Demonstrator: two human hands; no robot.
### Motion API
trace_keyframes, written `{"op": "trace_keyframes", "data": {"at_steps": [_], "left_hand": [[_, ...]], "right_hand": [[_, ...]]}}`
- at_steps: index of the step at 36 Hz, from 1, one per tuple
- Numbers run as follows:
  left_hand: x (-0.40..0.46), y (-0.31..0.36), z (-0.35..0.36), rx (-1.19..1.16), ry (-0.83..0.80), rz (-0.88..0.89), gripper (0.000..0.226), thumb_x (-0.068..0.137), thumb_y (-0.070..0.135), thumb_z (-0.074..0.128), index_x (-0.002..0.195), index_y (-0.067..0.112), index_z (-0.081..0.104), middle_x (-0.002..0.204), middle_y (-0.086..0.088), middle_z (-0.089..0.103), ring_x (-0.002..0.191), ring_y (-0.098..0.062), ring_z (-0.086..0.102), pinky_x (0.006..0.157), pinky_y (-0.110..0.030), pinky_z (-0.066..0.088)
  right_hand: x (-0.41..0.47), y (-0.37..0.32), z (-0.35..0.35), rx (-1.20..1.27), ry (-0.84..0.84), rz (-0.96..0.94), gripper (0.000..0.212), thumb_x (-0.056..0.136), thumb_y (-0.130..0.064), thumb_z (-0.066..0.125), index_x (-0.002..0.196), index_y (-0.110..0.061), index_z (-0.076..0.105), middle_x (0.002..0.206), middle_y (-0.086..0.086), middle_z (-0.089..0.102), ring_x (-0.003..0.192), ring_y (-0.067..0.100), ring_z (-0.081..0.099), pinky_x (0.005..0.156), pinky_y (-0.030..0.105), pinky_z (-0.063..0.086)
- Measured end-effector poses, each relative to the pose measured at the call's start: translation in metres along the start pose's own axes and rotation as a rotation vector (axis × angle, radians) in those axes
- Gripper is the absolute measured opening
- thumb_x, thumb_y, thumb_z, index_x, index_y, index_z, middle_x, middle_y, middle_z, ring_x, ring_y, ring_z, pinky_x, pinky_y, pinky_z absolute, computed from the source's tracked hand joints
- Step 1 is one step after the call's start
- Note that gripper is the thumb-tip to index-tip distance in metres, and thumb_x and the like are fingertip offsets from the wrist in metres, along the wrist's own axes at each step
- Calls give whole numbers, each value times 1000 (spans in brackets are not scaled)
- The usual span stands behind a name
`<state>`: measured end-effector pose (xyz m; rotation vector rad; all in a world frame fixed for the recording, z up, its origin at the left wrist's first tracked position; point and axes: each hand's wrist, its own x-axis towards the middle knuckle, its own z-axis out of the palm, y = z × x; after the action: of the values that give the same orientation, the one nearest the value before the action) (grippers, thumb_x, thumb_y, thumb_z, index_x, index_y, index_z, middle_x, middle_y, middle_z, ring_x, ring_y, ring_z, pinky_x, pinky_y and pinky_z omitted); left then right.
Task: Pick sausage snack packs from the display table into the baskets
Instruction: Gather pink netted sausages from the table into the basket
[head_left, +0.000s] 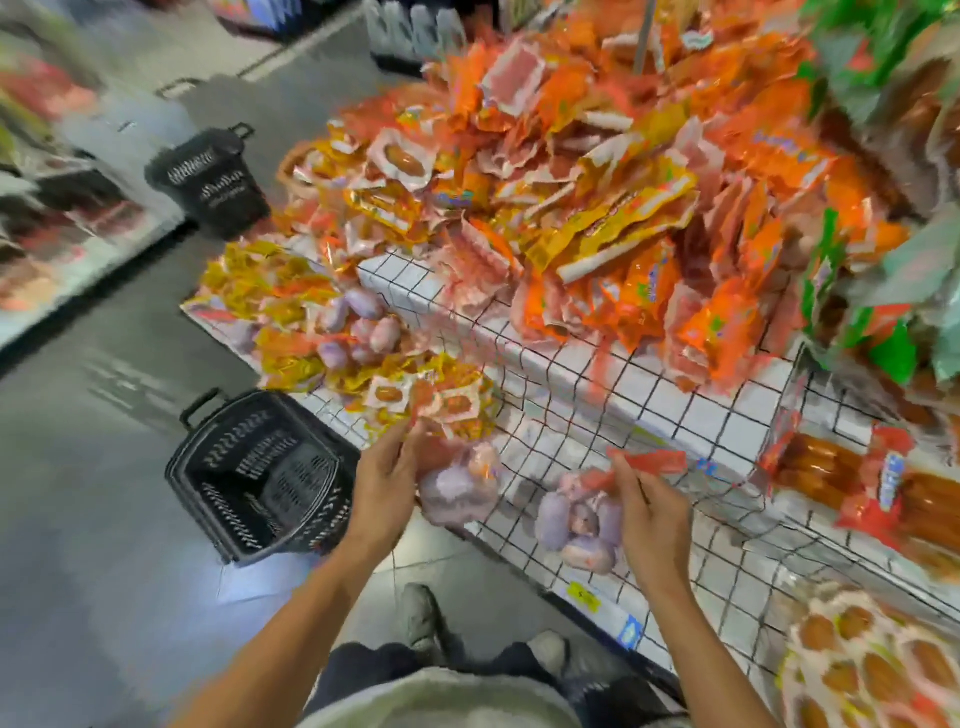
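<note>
Both hands already loaded, hanging over the front edge of the surface (597, 374). Left hand (384, 488): fingers (402, 441) curled round the top of a clear pack of pale purple sausages (457, 491), which hangs just right of the palm, against the wire grid front (649, 415). Right hand (654, 514): fingers (621, 470) pinching the red header of a second purple pack (576, 525), bulk of it dangling below and left of the knuckles, long axis roughly vertical. Heavy motion blur, so exact finger lie on either header not resolvable. Key relation: near basket (265, 493) sits on the floor down-left of both hands, open mouth up, tilted, handle (200, 408) at its far-left corner. Left hand just beside the basket's right rim; right hand well apart from it, with the left hand and its pack in between. Judgement: left pack drops first, short swing left and down; right pack then has to cross the same path, or go over it. Risk: dangling pack snagging the grid wire on the way out. Further out: loose heap of yellow and purple packs (311, 322) on the left corner of the surface, big orange pile (597, 171) behind it. Second basket (213, 179) on the floor at the far-left end, well apart from both hands.
</note>
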<state>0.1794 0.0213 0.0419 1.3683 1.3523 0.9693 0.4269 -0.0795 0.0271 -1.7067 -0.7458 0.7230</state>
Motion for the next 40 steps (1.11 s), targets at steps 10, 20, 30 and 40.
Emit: {"op": "trace_keyframes", "data": {"at_steps": [10,20,30,40], "left_hand": [[-24,-37,-120,-146,265,-151,28,100,45,53,96,24,71,99,-16,77,102,-39,72,96,-61,52],[-46,-102,-276,-287,540,-237,26,106,26,49,97,18,71,98,-8,79,96,-28,76,87,-48,58],[-56,-163,-396,-372,782,-398,30,107,23,48,99,5,70,96,-8,80,96,-25,77,84,-41,60],[-33,-208,-451,-393,982,-534,29,107,18,47,91,10,70,93,-7,80,93,-24,76,85,-39,61]], "right_hand": [[-38,-50,113,-38,-317,-50,39,99,-40,61,65,-31,77,62,-14,72,56,-4,60,54,7,41],[-88,-79,282,-173,-474,-42,51,92,-50,63,50,-20,61,50,-3,55,51,6,46,48,15,35],[-143,-103,429,-235,-629,7,30,98,-34,64,70,-39,74,62,-21,71,62,-14,62,54,3,41],[-133,-72,553,-367,-764,149,35,99,-34,64,72,-51,78,77,-9,78,79,6,74,76,27,56]]}}
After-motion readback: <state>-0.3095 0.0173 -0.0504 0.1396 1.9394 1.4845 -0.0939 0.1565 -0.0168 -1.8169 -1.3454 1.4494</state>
